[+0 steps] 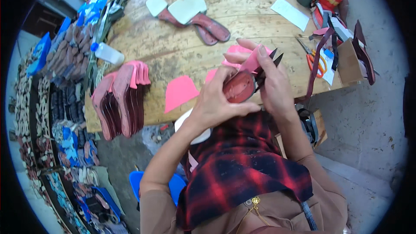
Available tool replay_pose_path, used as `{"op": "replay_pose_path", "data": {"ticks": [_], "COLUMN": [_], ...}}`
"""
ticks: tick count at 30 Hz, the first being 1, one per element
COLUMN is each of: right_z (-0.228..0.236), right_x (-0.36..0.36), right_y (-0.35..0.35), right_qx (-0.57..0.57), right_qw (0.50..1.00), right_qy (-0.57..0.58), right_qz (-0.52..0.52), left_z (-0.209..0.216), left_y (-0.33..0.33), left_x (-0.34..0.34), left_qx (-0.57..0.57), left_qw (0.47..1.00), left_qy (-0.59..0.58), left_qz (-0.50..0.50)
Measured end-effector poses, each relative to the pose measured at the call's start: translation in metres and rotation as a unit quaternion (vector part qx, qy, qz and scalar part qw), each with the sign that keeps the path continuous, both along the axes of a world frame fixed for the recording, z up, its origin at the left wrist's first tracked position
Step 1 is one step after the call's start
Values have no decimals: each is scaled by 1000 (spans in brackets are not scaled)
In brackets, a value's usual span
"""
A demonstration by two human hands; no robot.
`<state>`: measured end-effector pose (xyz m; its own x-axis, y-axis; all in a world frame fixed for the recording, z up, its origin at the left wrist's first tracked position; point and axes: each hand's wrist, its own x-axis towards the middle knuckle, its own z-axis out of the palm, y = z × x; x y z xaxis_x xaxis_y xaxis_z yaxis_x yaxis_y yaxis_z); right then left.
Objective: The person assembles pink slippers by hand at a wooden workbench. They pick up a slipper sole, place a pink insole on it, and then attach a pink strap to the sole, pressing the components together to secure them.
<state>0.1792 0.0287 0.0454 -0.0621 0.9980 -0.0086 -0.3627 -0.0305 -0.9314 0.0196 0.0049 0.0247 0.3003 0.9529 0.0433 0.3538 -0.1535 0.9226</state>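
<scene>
My left hand (215,102) is closed round a reddish-brown insole (241,87) with a dark rim, its rounded end toward me. A pink sheet piece (250,63) rises from the insole's far side, between my two hands. My right hand (276,84) is closed beside it, thumb up against the pink piece. From that hand two dark pointed blades (278,57) stick out, apart, like those of scissors; their handles are hidden. More pink sheet (236,51) lies behind my fingers, and a cut pink piece (180,92) is on the table left of my left hand.
Stacked insoles with pink ends (125,82) overhang the table's (143,30) left front edge. Pale-ended insoles (210,27) lie farther back. At right are orange-handled scissors (320,64), a paper (289,13) and a cardboard box (350,63). A white bottle (109,53) lies at left.
</scene>
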Motion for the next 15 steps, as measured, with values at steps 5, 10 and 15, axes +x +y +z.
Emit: {"op": "replay_pose_path", "data": {"ticks": [5, 10, 15], "right_z": [-29, -27, -28], "right_x": [27, 58, 51], "right_y": [6, -11, -68], "right_qx": [-23, -74, 3], "right_qw": [999, 995, 999], "right_qy": [-45, 42, 51], "right_qz": [-4, -48, -20], "left_z": [-17, -27, -20], "left_y": [-26, -39, -13], "left_x": [2, -10, -9], "left_qx": [-193, 62, 227], "left_qw": [942, 991, 969], "left_qy": [-250, -38, 101], "left_qz": [-110, -110, 9]}}
